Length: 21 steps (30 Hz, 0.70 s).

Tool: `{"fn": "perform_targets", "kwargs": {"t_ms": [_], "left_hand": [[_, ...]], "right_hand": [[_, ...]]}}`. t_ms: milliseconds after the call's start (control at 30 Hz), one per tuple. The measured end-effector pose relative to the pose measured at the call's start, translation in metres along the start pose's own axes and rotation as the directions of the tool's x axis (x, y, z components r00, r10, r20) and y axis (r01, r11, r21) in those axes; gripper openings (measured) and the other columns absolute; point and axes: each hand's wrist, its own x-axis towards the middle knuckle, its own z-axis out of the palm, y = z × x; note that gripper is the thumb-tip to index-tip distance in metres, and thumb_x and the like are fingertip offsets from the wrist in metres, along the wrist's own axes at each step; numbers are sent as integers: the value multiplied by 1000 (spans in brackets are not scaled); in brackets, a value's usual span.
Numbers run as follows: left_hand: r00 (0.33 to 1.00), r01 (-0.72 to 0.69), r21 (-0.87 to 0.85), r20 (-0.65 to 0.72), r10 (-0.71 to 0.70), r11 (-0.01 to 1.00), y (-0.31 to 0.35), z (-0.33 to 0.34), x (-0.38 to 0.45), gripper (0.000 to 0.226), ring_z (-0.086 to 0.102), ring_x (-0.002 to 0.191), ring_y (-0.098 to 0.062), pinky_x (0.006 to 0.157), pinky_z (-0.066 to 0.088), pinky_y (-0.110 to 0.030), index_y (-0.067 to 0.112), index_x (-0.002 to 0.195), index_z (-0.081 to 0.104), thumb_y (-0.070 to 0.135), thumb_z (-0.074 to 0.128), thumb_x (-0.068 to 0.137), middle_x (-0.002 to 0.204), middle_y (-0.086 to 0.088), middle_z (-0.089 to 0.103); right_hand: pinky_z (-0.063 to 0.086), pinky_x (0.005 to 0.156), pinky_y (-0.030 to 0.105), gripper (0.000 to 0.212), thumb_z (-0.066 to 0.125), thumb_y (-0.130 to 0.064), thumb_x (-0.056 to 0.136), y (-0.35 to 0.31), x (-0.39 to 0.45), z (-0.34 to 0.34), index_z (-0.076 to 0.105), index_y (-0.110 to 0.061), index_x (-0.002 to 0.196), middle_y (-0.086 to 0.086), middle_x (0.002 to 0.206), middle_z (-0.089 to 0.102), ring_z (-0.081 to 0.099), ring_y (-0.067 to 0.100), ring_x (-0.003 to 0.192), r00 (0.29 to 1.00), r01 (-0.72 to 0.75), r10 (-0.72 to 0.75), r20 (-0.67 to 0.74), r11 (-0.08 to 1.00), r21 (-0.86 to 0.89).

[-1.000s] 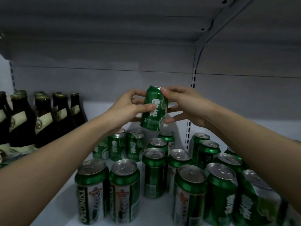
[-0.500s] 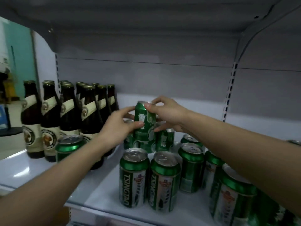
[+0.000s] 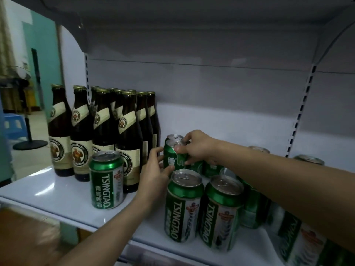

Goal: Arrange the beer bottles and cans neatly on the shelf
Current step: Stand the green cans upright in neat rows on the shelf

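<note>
The lone green can (image 3: 106,179) standing at the near left of the shelf (image 3: 57,196) reads "TSINGTAO." running up its side, with Chinese characters printed beside it. The two near cans in front, the left one (image 3: 183,206) and the right one (image 3: 221,214), each carry "TSINGTAO" vertically next to a small red emblem. The brown bottles (image 3: 80,131) at the far left bear round cream labels whose curved lettering ends in "…aner"; the rest is too small to read.

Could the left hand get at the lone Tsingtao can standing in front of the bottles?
Probably yes. The lone can stands apart at the shelf front, just left of the left hand, with nothing between them; that hand only touches the held can.
</note>
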Motion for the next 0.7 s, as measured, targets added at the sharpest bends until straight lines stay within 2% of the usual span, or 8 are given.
{"fn": "perform_targets", "kwargs": {"t_ms": [67,100,233,367,467,567,633,700], "left_hand": [[1000,-25,-17,-20,24,1000,-3,0,-2,47,63,112,-19,100,49,-50,55,112,49,63,54,66,99,26,67],[999,-43,7,-2,43,999,-4,0,-3,47,64,111,-16,100,49,-47,63,114,45,64,49,67,95,34,66],[987,-160,190,46,154,969,-4,-1,-7,62,64,107,-5,91,52,-28,59,134,32,38,64,85,99,33,61],[970,-243,267,46,239,933,-3,-2,-7,79,57,89,22,72,41,1,74,122,25,24,74,86,97,33,62],[966,-253,293,18,259,922,-3,-3,-8,76,58,88,13,69,39,-2,69,124,30,16,70,88,100,30,62],[956,-277,284,-9,292,918,-1,-1,-11,65,55,96,8,74,41,-12,53,136,33,19,67,92,117,26,58],[954,-288,266,-4,300,920,-1,-2,-11,63,56,109,6,84,46,-21,50,141,31,23,64,94,129,24,56],[961,-274,254,33,275,928,-1,-2,-11,70,49,130,-8,101,45,-36,34,153,24,22,63,96,147,11,47]], "right_hand": [[62,70,35,41,68,-14,93,1,4,5,51,4,127,18,121,56,65,32,104,1000,-16,16,-1,1000,1],[63,70,36,40,68,-13,93,1,6,6,52,4,126,19,121,57,65,33,105,1000,-23,23,3,1000,18],[63,71,39,29,68,-8,92,5,11,4,52,-1,116,14,101,61,68,23,81,999,-41,39,18,993,113],[63,68,38,23,68,-7,92,8,13,6,54,-1,108,12,94,63,69,21,75,999,-38,35,19,989,144],[63,62,32,13,69,-8,91,6,14,6,56,-4,91,11,89,65,69,20,74,999,-18,13,34,989,145],[63,70,35,18,71,-11,91,5,16,9,57,-3,98,13,98,66,71,23,83,1000,-11,9,22,994,112],[63,71,34,17,71,-11,91,5,19,12,56,-5,95,11,97,64,70,21,84,1000,-4,2,18,995,103],[63,77,36,16,71,-11,90,4,21,14,56,-7,88,9,93,63,69,22,86,1000,10,-10,6,997,79]]}}
